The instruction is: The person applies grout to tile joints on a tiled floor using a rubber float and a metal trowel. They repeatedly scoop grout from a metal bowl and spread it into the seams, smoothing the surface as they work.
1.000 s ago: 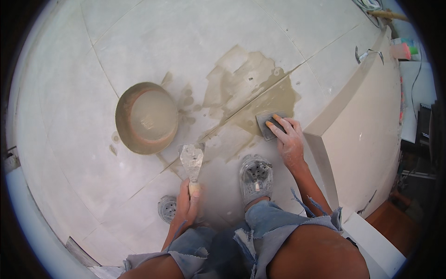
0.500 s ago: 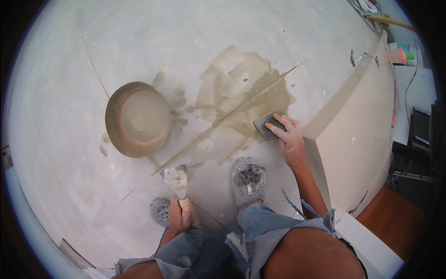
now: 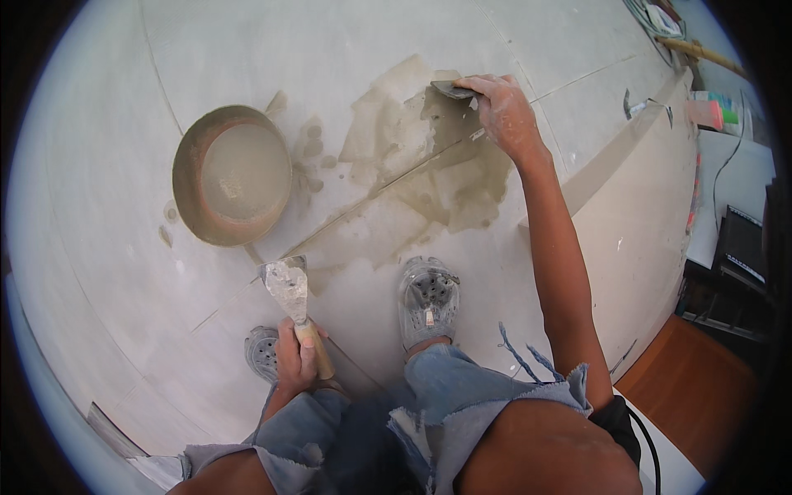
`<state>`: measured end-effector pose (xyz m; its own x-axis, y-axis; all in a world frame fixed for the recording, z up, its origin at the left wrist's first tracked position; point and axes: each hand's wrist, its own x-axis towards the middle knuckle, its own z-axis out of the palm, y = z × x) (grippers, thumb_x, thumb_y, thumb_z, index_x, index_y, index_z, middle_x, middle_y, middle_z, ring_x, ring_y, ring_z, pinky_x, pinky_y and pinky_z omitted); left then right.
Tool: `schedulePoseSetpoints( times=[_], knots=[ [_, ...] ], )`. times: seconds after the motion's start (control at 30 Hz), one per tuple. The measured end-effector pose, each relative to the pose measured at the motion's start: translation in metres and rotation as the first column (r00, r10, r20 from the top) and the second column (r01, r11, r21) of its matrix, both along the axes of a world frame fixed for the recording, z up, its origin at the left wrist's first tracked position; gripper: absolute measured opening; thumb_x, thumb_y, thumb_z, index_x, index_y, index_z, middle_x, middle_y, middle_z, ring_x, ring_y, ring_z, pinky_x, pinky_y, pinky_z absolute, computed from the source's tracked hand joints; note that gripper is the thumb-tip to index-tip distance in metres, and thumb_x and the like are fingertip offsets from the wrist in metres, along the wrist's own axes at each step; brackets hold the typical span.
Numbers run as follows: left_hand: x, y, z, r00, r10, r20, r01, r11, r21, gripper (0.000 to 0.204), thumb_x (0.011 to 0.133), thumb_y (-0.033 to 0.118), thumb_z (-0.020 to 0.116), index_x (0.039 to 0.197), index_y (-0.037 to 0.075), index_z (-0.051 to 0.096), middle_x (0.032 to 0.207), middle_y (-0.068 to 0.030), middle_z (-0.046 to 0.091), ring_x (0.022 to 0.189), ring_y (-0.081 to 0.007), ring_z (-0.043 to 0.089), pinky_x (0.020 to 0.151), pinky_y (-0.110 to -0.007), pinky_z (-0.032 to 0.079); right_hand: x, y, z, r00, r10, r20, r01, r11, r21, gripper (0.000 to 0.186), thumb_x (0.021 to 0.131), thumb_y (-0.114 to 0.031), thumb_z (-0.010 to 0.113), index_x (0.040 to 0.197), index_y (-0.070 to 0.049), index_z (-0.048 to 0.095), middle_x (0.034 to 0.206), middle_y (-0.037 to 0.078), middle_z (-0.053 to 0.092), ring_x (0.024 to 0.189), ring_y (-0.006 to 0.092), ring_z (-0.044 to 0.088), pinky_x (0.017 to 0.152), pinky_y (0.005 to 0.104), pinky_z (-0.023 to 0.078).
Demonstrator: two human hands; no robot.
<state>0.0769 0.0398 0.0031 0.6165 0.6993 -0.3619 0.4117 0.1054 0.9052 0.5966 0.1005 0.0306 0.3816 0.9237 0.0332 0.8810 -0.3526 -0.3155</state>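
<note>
My right hand (image 3: 505, 115), dusted with pale powder, grips a dark flat spreader (image 3: 452, 88) and holds it against the far end of a wet grout patch (image 3: 470, 194) on the tiled floor. Its arm reaches out straight ahead. Close to my left knee, my left hand (image 3: 299, 356) is closed around the wooden handle of a putty knife (image 3: 286, 280). Dried grey material coats that blade, which points away from me. Beyond the knife, at the left, stands a round pan (image 3: 191, 177) with greyish-beige slurry (image 3: 245, 172) inside.
My clog-shod feet (image 3: 428, 301) stand on the light floor. Thin joint lines cross the tiles. A raised beige ledge (image 3: 635, 214) runs along the right, with a pink container (image 3: 704, 113), a black box (image 3: 740, 243) and a wooden stick (image 3: 701, 54) beyond it. Spilled drips (image 3: 312, 147) lie beside the pan.
My right hand has swept the spreader away from me, from the patch's near right edge to its far end. My left hand still holds the putty knife. The whole view has shifted slightly.
</note>
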Motion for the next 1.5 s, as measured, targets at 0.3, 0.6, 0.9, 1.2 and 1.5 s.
schedulePoseSetpoints(
  times=[0.3, 0.6, 0.9, 1.2, 1.5],
  knots=[
    [-0.007, -0.002, -0.009, 0.998, -0.03, -0.048, 0.028, 0.998, -0.05, 0.05, 0.11, 0.038, 0.058, 0.136, -0.003, 0.047, 0.097, -0.0154, 0.074, 0.082, -0.0263, 0.072, 0.076, -0.041, 0.057, -0.017, -0.049, 0.02, 0.999, 0.014, -0.037, -0.019, 0.992, -0.127, 0.044, 0.093, 0.003, 0.056, 0.123, -0.02, 0.079, 0.113, 0.005, 0.076, 0.109, 0.0318, 0.063, 0.095, 0.0442, 0.056],
    [0.039, 0.022, -0.011, 0.993, -0.075, -0.09, 0.067, 0.994, -0.085, 0.052, 0.104, 0.023, 0.071, 0.144, -0.005, 0.053, 0.109, -0.0224, 0.072, 0.092, -0.0311, 0.074, 0.085, -0.042, 0.058, -0.043, -0.077, 0.023, 0.984, -0.163, -0.066, 0.156, 0.983, -0.101, 0.043, 0.092, 0.006, 0.059, 0.125, -0.013, 0.078, 0.126, 0.01, 0.076, 0.111, 0.0348, 0.064, 0.099, 0.0421, 0.055],
    [0.119, 0.101, 0.057, 0.945, -0.314, -0.093, 0.323, 0.941, 0.098, 0.052, 0.109, 0.02, 0.06, 0.153, -0.004, 0.047, 0.133, -0.0305, 0.065, 0.12, -0.0442, 0.066, 0.105, -0.045, 0.05, -0.092, -0.137, -0.001, 0.977, -0.212, 0.002, 0.212, 0.977, -0.038, 0.047, 0.085, 0.007, 0.063, 0.12, -0.02, 0.082, 0.136, 0.007, 0.072, 0.123, 0.0304, 0.062, 0.104, 0.0402, 0.056],
    [0.234, 0.157, 0.057, 0.793, -0.603, -0.091, 0.601, 0.747, 0.284, 0.054, 0.111, 0.02, 0.055, 0.159, -0.001, 0.043, 0.145, -0.0318, 0.061, 0.134, -0.0486, 0.059, 0.114, -0.048, 0.045, -0.079, -0.118, 0.007, 0.989, -0.108, -0.103, 0.119, 0.987, 0.108, 0.057, 0.076, 0.014, 0.065, 0.121, -0.017, 0.081, 0.139, 0.009, 0.068, 0.128, 0.0355, 0.06, 0.105, 0.0429, 0.056],
    [0.339, 0.147, 0.024, 0.709, -0.697, -0.107, 0.69, 0.654, 0.311, 0.053, 0.111, 0.023, 0.053, 0.158, -0.001, 0.046, 0.134, -0.0335, 0.066, 0.122, -0.0506, 0.064, 0.104, -0.051, 0.05, -0.111, -0.164, 0.007, 0.954, -0.037, -0.298, 0.08, 0.988, 0.133, 0.059, 0.074, 0.013, 0.067, 0.122, -0.017, 0.081, 0.138, 0.011, 0.069, 0.127, 0.0377, 0.062, 0.105, 0.0444, 0.056]
  ],
)
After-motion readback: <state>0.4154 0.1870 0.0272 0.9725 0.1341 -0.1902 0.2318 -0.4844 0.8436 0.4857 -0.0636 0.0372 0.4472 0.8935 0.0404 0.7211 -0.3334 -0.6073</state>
